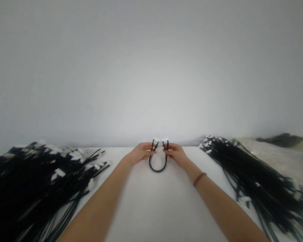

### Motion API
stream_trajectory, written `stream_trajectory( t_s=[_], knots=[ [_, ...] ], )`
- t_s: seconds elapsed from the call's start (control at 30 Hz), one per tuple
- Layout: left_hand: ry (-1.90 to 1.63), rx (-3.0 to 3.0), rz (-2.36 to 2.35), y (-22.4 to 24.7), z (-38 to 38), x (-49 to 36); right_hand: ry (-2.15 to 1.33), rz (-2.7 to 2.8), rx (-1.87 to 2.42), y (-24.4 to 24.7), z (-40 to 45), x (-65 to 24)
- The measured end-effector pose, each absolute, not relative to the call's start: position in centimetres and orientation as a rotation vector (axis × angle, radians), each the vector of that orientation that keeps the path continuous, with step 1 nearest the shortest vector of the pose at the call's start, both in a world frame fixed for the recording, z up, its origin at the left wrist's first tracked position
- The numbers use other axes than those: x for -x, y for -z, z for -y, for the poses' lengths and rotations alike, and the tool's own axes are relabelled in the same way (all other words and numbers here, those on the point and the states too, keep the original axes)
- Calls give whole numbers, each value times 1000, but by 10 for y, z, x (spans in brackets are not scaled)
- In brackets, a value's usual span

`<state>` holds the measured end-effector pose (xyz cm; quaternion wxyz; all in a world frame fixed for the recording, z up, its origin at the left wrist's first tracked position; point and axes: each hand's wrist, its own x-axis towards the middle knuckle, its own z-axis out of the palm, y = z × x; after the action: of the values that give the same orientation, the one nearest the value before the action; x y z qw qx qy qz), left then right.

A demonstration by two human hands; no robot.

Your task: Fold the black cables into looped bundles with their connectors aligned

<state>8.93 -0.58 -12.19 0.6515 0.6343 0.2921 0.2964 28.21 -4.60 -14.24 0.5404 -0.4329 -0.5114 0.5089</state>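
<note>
Between our hands, near the far edge of the white table, we hold a thin black cable bent into a rounded U. Its curve faces us and its two ends point toward the plain, pale grey wall. Our left hand pinches one leg of the U between thumb and fingers; our right hand pinches the other the same way. Past the fingertips, each leg parts into dark strands that run into a small, blocky white plug. The two plugs sit near each other, apart by a narrow gap. We cannot tell whether the curve touches the smooth, matte tabletop.

Round our right wrist runs a thin brownish band. On our left spreads a broad, tangled heap of black cables, flecked with white tips. On our right lies a longer, sleeker bundle, its strands mostly side by side, white tips clustered at the far end. Beside it we see crumpled, cloudy plastic, with a dark lump behind, too blurred to name.
</note>
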Motion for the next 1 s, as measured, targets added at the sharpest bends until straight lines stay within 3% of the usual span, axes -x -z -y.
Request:
stream_trajectory(
  t_s=[1.0],
  knots=[
    [-631,-1342,-655,126,-2,-87,-1312,1307,951,140,47,-284]
  ],
)
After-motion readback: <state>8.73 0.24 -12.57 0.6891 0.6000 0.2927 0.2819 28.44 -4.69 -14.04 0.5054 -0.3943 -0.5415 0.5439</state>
